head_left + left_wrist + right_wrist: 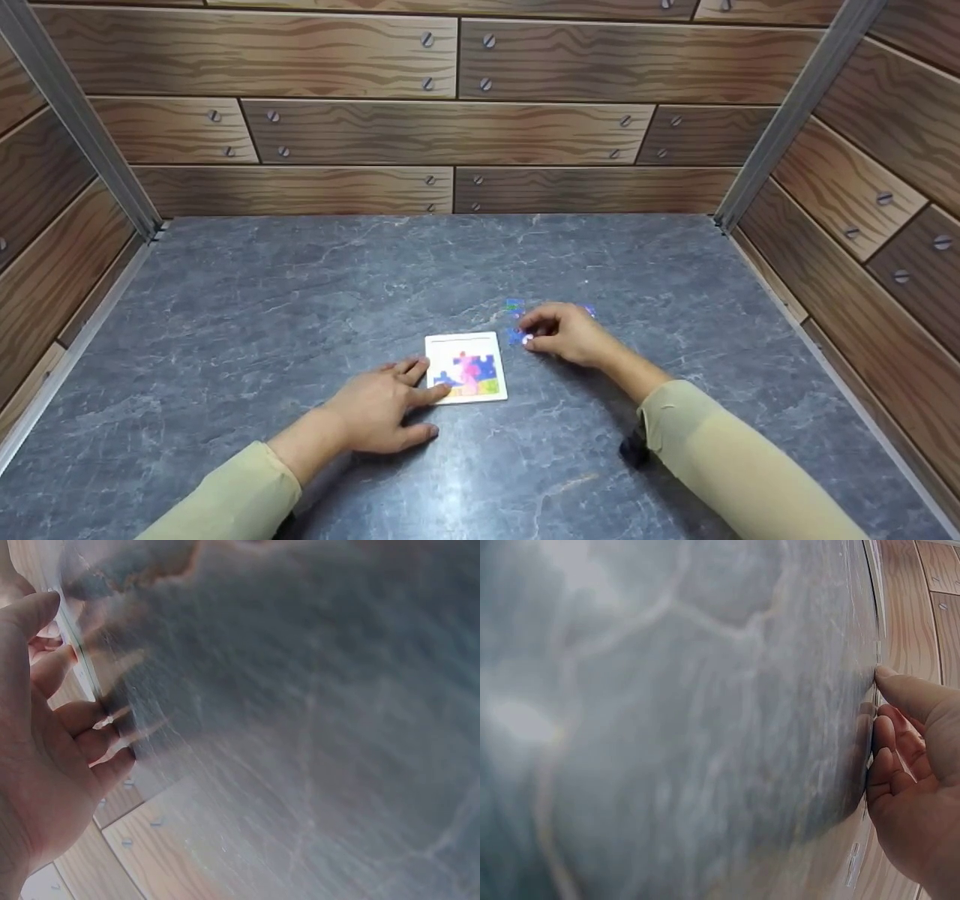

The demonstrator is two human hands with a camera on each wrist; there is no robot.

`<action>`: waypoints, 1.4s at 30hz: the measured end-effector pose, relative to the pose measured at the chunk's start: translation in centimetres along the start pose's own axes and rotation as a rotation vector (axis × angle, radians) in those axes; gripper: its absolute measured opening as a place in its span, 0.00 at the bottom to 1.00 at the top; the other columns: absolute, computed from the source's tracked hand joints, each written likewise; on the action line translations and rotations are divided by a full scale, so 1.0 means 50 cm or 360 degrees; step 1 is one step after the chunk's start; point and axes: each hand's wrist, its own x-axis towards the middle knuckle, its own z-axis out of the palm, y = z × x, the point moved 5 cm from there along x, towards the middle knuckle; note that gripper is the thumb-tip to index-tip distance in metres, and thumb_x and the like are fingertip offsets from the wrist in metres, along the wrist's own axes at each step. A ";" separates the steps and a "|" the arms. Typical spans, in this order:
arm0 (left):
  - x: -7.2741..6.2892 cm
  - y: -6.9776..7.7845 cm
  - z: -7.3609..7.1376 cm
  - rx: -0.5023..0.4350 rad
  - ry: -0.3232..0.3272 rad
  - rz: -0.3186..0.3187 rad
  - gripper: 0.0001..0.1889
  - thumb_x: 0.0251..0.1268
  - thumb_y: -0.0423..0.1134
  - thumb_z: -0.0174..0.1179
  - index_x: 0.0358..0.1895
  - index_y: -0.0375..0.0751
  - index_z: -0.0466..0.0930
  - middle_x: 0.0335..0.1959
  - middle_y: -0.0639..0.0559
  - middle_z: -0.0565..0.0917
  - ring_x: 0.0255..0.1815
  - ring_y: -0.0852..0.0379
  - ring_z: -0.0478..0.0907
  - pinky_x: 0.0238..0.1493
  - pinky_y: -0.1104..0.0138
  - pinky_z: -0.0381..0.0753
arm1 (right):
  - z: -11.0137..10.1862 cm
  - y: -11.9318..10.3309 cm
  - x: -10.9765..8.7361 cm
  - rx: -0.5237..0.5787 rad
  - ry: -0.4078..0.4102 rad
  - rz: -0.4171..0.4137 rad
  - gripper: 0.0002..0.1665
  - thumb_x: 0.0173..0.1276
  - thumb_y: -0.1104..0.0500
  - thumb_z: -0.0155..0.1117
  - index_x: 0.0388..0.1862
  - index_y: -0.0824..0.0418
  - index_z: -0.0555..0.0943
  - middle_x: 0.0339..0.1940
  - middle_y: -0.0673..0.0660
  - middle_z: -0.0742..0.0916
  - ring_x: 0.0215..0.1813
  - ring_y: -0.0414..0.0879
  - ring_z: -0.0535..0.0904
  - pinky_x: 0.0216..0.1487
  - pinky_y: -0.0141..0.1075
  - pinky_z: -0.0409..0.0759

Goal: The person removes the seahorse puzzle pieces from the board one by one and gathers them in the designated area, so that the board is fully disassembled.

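Note:
In the head view a white square puzzle board (465, 343) lies on the table, partly filled with pink, blue and yellow jigsaw pieces. My left hand (382, 409) rests at its left edge, fingers spread and fairly straight, one fingertip on the lower left of the picture. In the left wrist view this hand (56, 742) lies along the board's thin edge. To the right of the board, my right hand (566, 335) has thumb and index fingertips around a blue jigsaw piece (515, 336) at table level. The right wrist view shows that hand (922, 787) with curled fingers; the piece is hidden there.
Another small blue and green jigsaw piece (514, 304) lies just beyond the right fingertips. More pieces (589, 310) show partly behind the right hand. The grey marbled table (337, 285) is bounded by wood-patterned walls (450, 135) at the back and sides.

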 end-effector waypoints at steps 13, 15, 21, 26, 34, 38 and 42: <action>0.004 0.002 0.001 -0.0001 -0.0013 -0.0012 0.33 0.79 0.62 0.54 0.81 0.56 0.69 0.81 0.30 0.62 0.82 0.35 0.61 0.78 0.44 0.64 | -0.005 0.003 -0.005 0.0045 0.0001 0.0058 0.16 0.66 0.63 0.79 0.52 0.62 0.90 0.41 0.56 0.89 0.34 0.44 0.79 0.28 0.30 0.77; 0.003 0.002 0.001 -0.0008 -0.0009 -0.0013 0.33 0.79 0.62 0.54 0.81 0.56 0.70 0.81 0.30 0.62 0.82 0.35 0.61 0.78 0.43 0.64 | -0.007 0.002 -0.006 0.0062 0.0004 0.0075 0.16 0.66 0.63 0.79 0.52 0.62 0.89 0.42 0.56 0.89 0.35 0.43 0.79 0.27 0.30 0.78; -0.002 0.002 0.003 -0.0013 0.0010 -0.0001 0.33 0.79 0.61 0.55 0.81 0.56 0.70 0.81 0.30 0.63 0.81 0.34 0.63 0.77 0.43 0.66 | -0.010 -0.021 -0.009 0.0054 0.0015 0.0034 0.18 0.66 0.64 0.78 0.54 0.65 0.89 0.46 0.60 0.91 0.43 0.47 0.84 0.38 0.35 0.82; -0.004 -0.001 0.001 -0.0027 0.0038 -0.0005 0.33 0.79 0.62 0.55 0.81 0.55 0.71 0.80 0.30 0.64 0.80 0.33 0.64 0.76 0.42 0.67 | -0.004 -0.041 -0.008 0.0034 0.0004 0.0017 0.16 0.68 0.62 0.78 0.53 0.64 0.89 0.48 0.59 0.90 0.45 0.49 0.84 0.45 0.40 0.82; -0.004 0.006 -0.005 -0.0002 0.0109 -0.0003 0.33 0.78 0.62 0.56 0.79 0.55 0.72 0.79 0.31 0.67 0.78 0.31 0.66 0.74 0.41 0.70 | 0.015 -0.075 -0.008 -0.0007 -0.0017 -0.0104 0.16 0.67 0.62 0.79 0.51 0.65 0.89 0.46 0.62 0.90 0.44 0.47 0.83 0.48 0.41 0.82; 0.003 0.024 -0.013 0.0104 0.0192 0.0060 0.31 0.79 0.58 0.57 0.78 0.50 0.74 0.78 0.34 0.70 0.78 0.34 0.68 0.75 0.44 0.69 | 0.026 -0.091 -0.007 -0.0022 -0.0047 -0.0153 0.15 0.67 0.63 0.78 0.51 0.66 0.89 0.46 0.63 0.90 0.43 0.45 0.83 0.47 0.39 0.82; 0.016 0.042 -0.019 0.0248 0.0277 0.0147 0.29 0.79 0.55 0.58 0.76 0.47 0.77 0.75 0.36 0.75 0.75 0.38 0.72 0.74 0.46 0.71 | 0.036 -0.103 -0.004 -0.0038 -0.0065 -0.0214 0.15 0.67 0.63 0.78 0.51 0.66 0.90 0.43 0.59 0.91 0.41 0.44 0.82 0.43 0.36 0.81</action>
